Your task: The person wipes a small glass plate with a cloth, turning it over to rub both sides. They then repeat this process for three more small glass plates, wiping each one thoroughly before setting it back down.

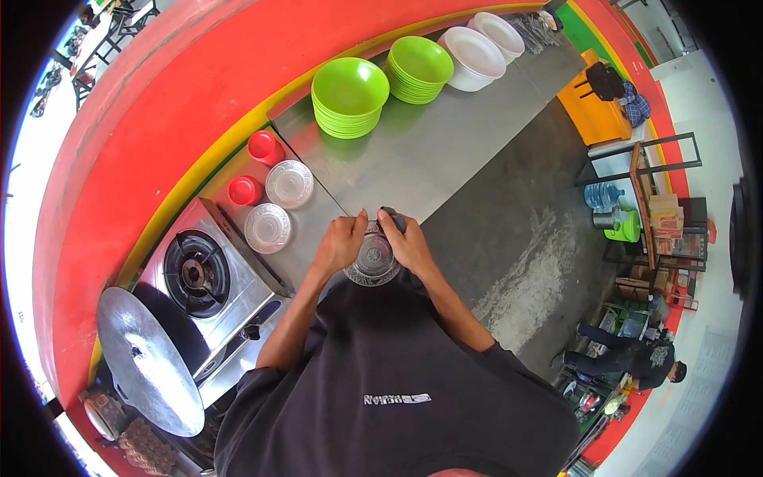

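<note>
A clear patterned glass plate (373,258) is held close to my shirt, by the edge of the steel counter. My left hand (340,245) is closed on its left rim, thumb up. My right hand (408,245) is closed at the right rim, with a dark piece that looks like cloth (394,219) bunched between thumb and fingers. The plate's lower edge lies against the dark shirt. Two similar glass plates, a nearer one (268,228) and a farther one (290,184), rest on the counter to the left.
Red cups (245,190) stand behind the plates. A gas stove (199,274) and a large metal lid (149,362) are at left. Stacked green bowls (347,99) and white bowls (472,60) line the steel counter (429,143). At far right, a person (636,355) stands among kitchen shelves.
</note>
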Demonstrator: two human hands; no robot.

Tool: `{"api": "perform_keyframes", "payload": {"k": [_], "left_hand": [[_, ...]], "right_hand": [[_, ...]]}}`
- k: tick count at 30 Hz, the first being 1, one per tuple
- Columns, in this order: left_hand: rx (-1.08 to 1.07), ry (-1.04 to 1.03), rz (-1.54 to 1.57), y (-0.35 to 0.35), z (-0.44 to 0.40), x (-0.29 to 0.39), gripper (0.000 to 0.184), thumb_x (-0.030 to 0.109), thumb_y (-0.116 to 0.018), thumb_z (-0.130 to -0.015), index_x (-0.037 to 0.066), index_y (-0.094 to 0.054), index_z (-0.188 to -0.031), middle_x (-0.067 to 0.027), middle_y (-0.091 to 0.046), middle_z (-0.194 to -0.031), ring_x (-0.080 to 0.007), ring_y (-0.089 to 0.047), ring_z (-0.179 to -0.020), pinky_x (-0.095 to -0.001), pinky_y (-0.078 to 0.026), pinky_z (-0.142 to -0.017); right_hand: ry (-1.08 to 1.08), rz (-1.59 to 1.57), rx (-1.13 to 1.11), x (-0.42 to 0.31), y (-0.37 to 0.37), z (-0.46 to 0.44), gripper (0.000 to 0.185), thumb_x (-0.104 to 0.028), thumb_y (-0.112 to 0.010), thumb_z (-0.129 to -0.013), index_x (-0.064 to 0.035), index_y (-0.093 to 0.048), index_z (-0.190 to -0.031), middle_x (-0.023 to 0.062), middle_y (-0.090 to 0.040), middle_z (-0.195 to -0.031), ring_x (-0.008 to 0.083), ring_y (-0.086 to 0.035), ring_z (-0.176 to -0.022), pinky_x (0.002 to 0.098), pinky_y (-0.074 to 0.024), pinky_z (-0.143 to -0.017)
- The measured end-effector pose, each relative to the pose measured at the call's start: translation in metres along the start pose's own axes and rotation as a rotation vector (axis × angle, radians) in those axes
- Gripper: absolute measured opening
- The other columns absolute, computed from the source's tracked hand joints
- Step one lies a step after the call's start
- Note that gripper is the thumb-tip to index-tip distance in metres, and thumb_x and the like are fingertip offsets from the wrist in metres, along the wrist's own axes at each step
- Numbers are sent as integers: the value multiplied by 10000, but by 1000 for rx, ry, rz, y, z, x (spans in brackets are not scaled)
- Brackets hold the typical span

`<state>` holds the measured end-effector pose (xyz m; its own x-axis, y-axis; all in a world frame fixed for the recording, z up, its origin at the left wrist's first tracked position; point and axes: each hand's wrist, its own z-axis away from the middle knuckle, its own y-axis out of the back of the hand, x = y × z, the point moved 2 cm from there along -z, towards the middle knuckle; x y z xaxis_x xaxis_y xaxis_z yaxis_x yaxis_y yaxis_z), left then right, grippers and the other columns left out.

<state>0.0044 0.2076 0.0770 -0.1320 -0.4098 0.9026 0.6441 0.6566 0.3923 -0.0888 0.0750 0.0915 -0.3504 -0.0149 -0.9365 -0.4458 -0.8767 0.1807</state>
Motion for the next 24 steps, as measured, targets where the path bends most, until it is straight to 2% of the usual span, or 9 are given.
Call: {"api": "perform_keyframes", "payload": {"k": [3, 5, 8, 11, 14, 17, 20, 24], "left_hand": [[-5, 204, 199, -8, -1, 2, 582, 373, -496, -1036, -45, -503, -631, -129, -461, -493, -172, -548, -466, -398, -430, -499], [32, 214, 420, -11, 4, 13, 571, 401, -499, -1036, -11, -508, -640, -69, -468, -510, -142, -533, -445, -351, -428, -449], [111, 203, 575, -18, 13, 13, 555, 435, -494, -1036, 24, -516, -664, -20, -481, -549, -111, -510, -418, -294, -409, -379], [114, 230, 548, -14, 16, 7, 556, 446, -490, -1034, 21, -528, -679, -20, -486, -576, -102, -506, -410, -275, -395, -342], [56, 249, 436, -2, 18, 4, 554, 437, -493, -1035, 6, -546, -692, -23, -485, -577, -104, -515, -412, -276, -391, -343], [-27, 208, 349, 4, 18, 6, 549, 423, -494, -1037, -8, -561, -703, -20, -484, -568, -105, -516, -415, -285, -387, -363], [-81, 161, 292, 4, 17, 14, 550, 409, -497, -1038, -19, -561, -699, -21, -485, -557, -108, -510, -425, -301, -392, -398], [-129, 92, 223, 5, 13, 21, 536, 375, -498, -1037, -28, -552, -688, -38, -499, -546, -115, -506, -444, -319, -409, -442]], "right_hand": [[-78, -177, 46, 11, 4, -7, 431, -395, -572, -1009, -15, -646, -818, -28, -565, -689, 66, -487, -649, 271, -422, -599], [-124, -243, 90, 16, 8, -8, 464, -443, -560, -1010, -40, -649, -797, -51, -561, -705, 54, -480, -652, 249, -410, -587], [-171, -372, 68, 16, 14, -6, 464, -447, -518, -1025, -23, -661, -900, -21, -605, -770, 77, -536, -696, 253, -458, -651], [-252, -803, -181, 4, 20, 9, 459, -424, -469, -1042, -4, -640, -1111, 29, -655, -955, 109, -601, -858, 270, -492, -807], [-235, -586, -342, 40, 34, 11, 429, -335, -477, -1045, 7, -557, -1291, 66, -638, -1148, 125, -592, -1036, 297, -464, -953], [9, -260, -405, 16, 31, 23, 413, -277, -506, -1037, 12, -529, -1331, 66, -613, -1199, 110, -558, -1085, 283, -446, -971], [59, -278, -366, 13, 25, 25, 353, -245, -529, -1030, 23, -571, -1255, 44, -639, -1092, 107, -570, -981, 278, -471, -885], [69, -133, -152, 25, 16, 24, 314, -263, -522, -1033, 22, -625, -1115, 16, -649, -927, 97, -558, -843, 281, -476, -767]]}}
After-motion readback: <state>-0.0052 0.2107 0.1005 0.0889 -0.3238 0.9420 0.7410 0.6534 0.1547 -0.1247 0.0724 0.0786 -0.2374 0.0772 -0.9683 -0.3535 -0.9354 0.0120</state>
